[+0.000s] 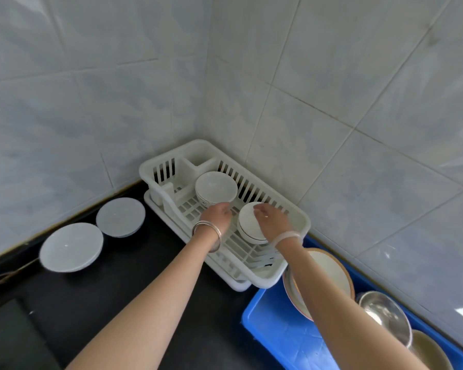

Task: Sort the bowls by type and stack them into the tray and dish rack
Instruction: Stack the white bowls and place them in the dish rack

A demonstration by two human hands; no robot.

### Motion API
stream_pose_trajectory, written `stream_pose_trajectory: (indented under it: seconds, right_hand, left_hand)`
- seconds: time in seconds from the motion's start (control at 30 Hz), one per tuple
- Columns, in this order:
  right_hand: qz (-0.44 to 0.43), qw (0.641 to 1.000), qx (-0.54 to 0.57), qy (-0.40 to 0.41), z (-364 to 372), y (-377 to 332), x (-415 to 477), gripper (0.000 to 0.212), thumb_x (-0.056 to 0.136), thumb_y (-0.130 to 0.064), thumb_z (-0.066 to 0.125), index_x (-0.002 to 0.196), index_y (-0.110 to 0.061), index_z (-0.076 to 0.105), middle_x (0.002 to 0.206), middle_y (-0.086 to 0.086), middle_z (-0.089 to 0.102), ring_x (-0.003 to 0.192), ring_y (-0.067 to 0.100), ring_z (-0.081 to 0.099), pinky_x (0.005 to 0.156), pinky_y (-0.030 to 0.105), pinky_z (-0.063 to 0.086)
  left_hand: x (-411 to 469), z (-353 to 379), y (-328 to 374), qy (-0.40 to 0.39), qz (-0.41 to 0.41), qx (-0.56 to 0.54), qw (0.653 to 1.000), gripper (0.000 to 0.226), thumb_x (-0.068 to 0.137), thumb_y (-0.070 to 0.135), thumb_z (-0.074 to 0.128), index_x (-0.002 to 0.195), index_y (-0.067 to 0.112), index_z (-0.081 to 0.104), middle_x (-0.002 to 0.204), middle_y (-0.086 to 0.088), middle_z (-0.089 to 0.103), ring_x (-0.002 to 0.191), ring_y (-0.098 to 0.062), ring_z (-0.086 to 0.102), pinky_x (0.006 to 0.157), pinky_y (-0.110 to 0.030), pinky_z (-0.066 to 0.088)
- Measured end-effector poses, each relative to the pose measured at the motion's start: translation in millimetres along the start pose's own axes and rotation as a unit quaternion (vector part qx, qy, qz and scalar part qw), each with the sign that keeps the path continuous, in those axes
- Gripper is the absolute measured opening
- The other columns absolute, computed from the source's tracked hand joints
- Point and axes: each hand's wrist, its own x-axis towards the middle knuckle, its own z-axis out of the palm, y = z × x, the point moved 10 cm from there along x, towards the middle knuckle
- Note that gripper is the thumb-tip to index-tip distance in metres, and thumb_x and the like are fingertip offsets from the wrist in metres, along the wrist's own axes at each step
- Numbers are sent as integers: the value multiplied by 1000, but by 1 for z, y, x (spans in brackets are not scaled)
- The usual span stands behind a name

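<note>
A white plastic dish rack [284, 273] sits in the tiled corner on the black counter. Inside it a white bowl [215, 186] stands at the back. A short stack of white bowls [247, 225] with a dark rim line leans on its side nearer the front. My left hand [216, 216] reaches to the lower edge of the back bowl, fingers curled; whether it grips the bowl is unclear. My right hand [271, 218] rests on the top bowl of the leaning stack. A blue tray [275, 324] at the right holds orange-rimmed bowls [329, 271] and steel bowls [385, 313].
Two pale round lids or plates [71, 247] [120, 217] lie upside down on the black counter to the left of the rack. Tiled walls close in behind and to the right. A dark hob surface [14, 335] lies at the lower left.
</note>
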Motion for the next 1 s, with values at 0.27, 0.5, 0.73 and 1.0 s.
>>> stream_pose_trajectory:
  seconds: [0.27, 0.5, 0.73, 1.0]
  right_hand:
    - [-105, 990, 87, -25, 97, -102, -49, 24, 95, -29, 42, 113, -26, 58, 91, -9, 58, 71, 2, 51, 58, 12, 36]
    - [-51, 989, 29, -137, 205, -138, -32, 36, 96, -30, 41, 130, -20, 48, 125, 6, 59, 107, 22, 57, 85, 29, 43]
    - [-3, 985, -41, -168, 260, -147, 2, 55, 96, -37, 39, 145, -15, 26, 138, 14, 47, 121, 31, 49, 93, 36, 42]
    - [139, 948, 220, -183, 296, -137, 13, 50, 92, -10, 45, 139, -15, 31, 117, 21, 58, 91, 30, 63, 81, 46, 57]
  left_hand:
    - [-75, -112, -99, 225, -21, -8, 974, 40, 92, 16, 50, 133, 17, 48, 136, -6, 53, 124, -23, 50, 102, -35, 41]
    - [-114, -193, -203, 390, -96, -8, 916, 40, 91, 8, 51, 130, 10, 50, 143, -8, 45, 134, -25, 39, 108, -39, 33]
    - [-113, -222, -270, 407, -172, -12, 897, 55, 89, 6, 54, 141, 14, 36, 152, -8, 30, 139, -27, 32, 109, -44, 32]
    - [-107, -216, -301, 399, -190, -173, 880, 59, 89, 6, 49, 143, 23, 33, 137, -10, 53, 123, -29, 52, 106, -41, 36]
